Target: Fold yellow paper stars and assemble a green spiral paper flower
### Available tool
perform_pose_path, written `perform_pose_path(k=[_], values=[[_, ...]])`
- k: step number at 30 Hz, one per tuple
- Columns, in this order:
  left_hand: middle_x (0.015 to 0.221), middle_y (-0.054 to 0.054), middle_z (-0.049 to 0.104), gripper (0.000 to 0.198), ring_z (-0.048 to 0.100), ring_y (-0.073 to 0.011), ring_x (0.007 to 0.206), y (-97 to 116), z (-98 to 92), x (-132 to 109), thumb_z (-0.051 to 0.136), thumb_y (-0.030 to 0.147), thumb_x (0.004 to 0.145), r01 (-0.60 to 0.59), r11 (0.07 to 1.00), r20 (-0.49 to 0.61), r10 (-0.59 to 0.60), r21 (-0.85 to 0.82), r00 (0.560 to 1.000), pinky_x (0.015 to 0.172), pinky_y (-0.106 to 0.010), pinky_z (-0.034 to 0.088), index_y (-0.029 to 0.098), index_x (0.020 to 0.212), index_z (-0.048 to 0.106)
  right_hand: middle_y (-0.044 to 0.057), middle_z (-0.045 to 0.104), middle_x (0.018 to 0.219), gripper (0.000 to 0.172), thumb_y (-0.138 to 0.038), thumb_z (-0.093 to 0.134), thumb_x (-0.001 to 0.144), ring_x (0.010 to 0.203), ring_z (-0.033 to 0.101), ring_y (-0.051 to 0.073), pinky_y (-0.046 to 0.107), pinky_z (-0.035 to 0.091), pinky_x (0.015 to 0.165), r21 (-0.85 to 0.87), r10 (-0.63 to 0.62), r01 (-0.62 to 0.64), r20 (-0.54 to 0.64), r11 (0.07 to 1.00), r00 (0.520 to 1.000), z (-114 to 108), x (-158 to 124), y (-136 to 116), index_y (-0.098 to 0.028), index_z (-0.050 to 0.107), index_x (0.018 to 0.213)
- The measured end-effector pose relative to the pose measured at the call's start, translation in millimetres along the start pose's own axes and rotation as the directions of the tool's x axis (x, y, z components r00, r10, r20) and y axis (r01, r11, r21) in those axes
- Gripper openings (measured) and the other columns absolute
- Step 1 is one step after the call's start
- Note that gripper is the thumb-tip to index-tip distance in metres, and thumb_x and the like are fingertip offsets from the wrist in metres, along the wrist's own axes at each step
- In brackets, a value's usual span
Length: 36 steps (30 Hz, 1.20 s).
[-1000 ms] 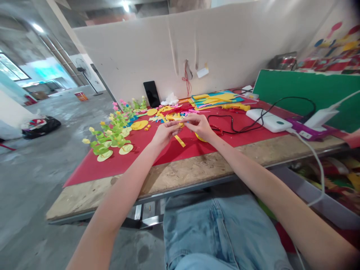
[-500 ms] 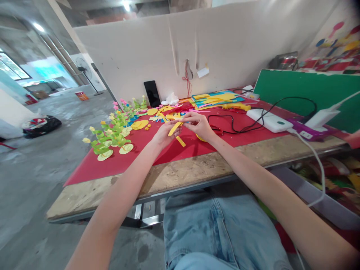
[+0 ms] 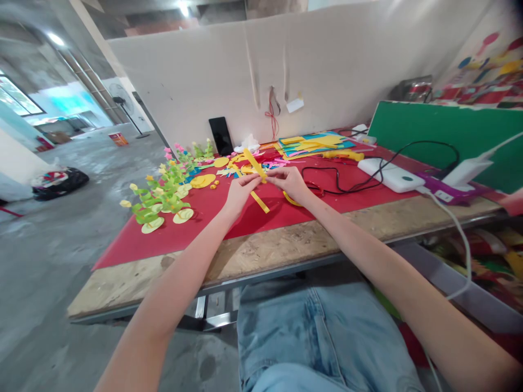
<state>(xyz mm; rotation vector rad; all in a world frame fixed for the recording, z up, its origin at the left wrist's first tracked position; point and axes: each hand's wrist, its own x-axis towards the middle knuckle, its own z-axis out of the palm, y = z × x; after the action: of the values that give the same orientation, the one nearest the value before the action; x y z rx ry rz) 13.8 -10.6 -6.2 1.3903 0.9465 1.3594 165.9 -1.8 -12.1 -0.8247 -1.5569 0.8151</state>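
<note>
Between my two hands is a yellow paper strip (image 3: 253, 161), its long end sticking up and away from me and its near end curled at my fingertips. My left hand (image 3: 241, 191) pinches the strip from the left. Opposite it, my right hand (image 3: 289, 182) pinches the same curled end. Below my hands another yellow strip (image 3: 260, 202) lies on the red sheet (image 3: 212, 218). By my right wrist sits a yellow curved piece (image 3: 291, 200), partly covered by the hand.
Left of my hands stand several green paper plants (image 3: 163, 190) on round bases, near yellow discs (image 3: 203, 181). A phone (image 3: 221, 136) leans against the white partition (image 3: 196, 76). On the right are a yellow glue gun (image 3: 343, 155), black cable, white power bank (image 3: 390, 175) and green board (image 3: 449, 141).
The yellow strip has swung from pointing down toward me to pointing up and away. My left hand has turned, and its fingertips now meet my right hand's at the curled end.
</note>
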Motion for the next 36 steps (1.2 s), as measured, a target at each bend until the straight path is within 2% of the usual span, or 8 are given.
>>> perform_pose_path(k=[4,10,14,16,20,23,28,36], values=[[0.070,-0.002,0.066,0.025,0.058,-0.0113,0.066,0,-0.9,0,0.072,0.035,0.058,0.009,1.000,0.019,-0.009,0.016,1.000,0.070,-0.024,0.045,0.015,0.071,0.070,0.000,0.060,0.067,0.031,-0.026,0.072,0.054,0.062,0.057,0.009,0.023,0.046,0.063,0.100,0.045,-0.049,0.039,0.994,0.998,2,1,2,-0.014,0.056,0.077],[0.064,-0.002,0.062,0.025,0.054,-0.0078,0.055,2,-2.9,0,0.074,0.034,0.055,0.101,0.994,0.053,-0.099,-0.032,0.994,0.064,-0.023,0.046,0.012,0.066,0.068,-0.001,0.059,0.066,0.035,-0.027,0.073,0.054,0.063,0.057,0.010,0.023,0.046,0.062,0.067,0.053,-0.055,0.041,0.996,0.998,1,2,-2,-0.015,0.052,0.079],[0.061,-0.001,0.061,0.024,0.055,-0.0080,0.055,3,-2.5,1,0.075,0.031,0.054,0.105,0.990,0.065,-0.099,-0.092,0.993,0.065,-0.024,0.047,0.011,0.064,0.066,0.001,0.060,0.071,0.034,-0.032,0.072,0.056,0.065,0.056,0.010,0.022,0.045,0.062,0.038,-0.009,0.008,0.039,0.999,0.999,-1,1,-6,-0.015,0.054,0.080],[0.058,0.000,0.060,0.023,0.055,-0.0076,0.054,3,-2.4,2,0.075,0.031,0.053,0.108,0.982,0.054,-0.101,-0.155,0.993,0.064,-0.023,0.046,0.012,0.061,0.064,0.001,0.061,0.074,0.034,-0.035,0.070,0.059,0.060,0.053,0.008,0.021,0.042,0.057,-0.012,-0.060,0.061,0.054,0.998,0.997,-1,-1,-6,-0.015,0.056,0.083],[0.058,0.001,0.058,0.024,0.055,-0.0068,0.055,2,-3.4,5,0.077,0.029,0.052,0.112,0.961,0.035,-0.107,-0.253,0.994,0.062,-0.022,0.046,0.012,0.062,0.064,0.001,0.060,0.077,0.028,-0.033,0.066,0.065,0.049,0.041,0.005,0.021,0.035,0.051,-0.289,-0.210,0.231,0.103,0.929,0.972,0,-6,-5,-0.017,0.059,0.086],[0.062,0.000,0.060,0.025,0.057,-0.0074,0.058,2,-4.5,6,0.077,0.029,0.052,0.127,0.958,0.010,-0.128,-0.256,0.992,0.061,-0.021,0.046,0.012,0.065,0.065,0.002,0.060,0.083,0.023,-0.033,0.063,0.070,0.050,0.040,0.006,0.022,0.037,0.055,-0.387,-0.303,0.318,0.100,0.866,0.948,0,-8,-4,-0.018,0.061,0.087],[0.063,0.001,0.060,0.025,0.057,-0.0069,0.060,4,-4.2,5,0.077,0.031,0.052,0.163,0.962,-0.006,-0.168,-0.219,0.986,0.059,-0.019,0.043,0.014,0.063,0.063,0.003,0.060,0.083,0.025,-0.039,0.061,0.072,0.053,0.043,0.008,0.023,0.039,0.057,-0.372,-0.314,0.301,0.026,0.878,0.949,-1,-8,-9,-0.019,0.062,0.087],[0.062,0.000,0.062,0.026,0.056,-0.0074,0.058,2,-4.5,6,0.078,0.031,0.049,0.180,0.952,0.021,-0.180,-0.249,0.983,0.058,-0.019,0.043,0.014,0.063,0.065,0.005,0.062,0.087,0.022,-0.036,0.061,0.072,0.060,0.048,0.011,0.025,0.041,0.061,-0.372,-0.321,0.319,0.059,0.872,0.945,-2,-8,-11,-0.019,0.066,0.084]])
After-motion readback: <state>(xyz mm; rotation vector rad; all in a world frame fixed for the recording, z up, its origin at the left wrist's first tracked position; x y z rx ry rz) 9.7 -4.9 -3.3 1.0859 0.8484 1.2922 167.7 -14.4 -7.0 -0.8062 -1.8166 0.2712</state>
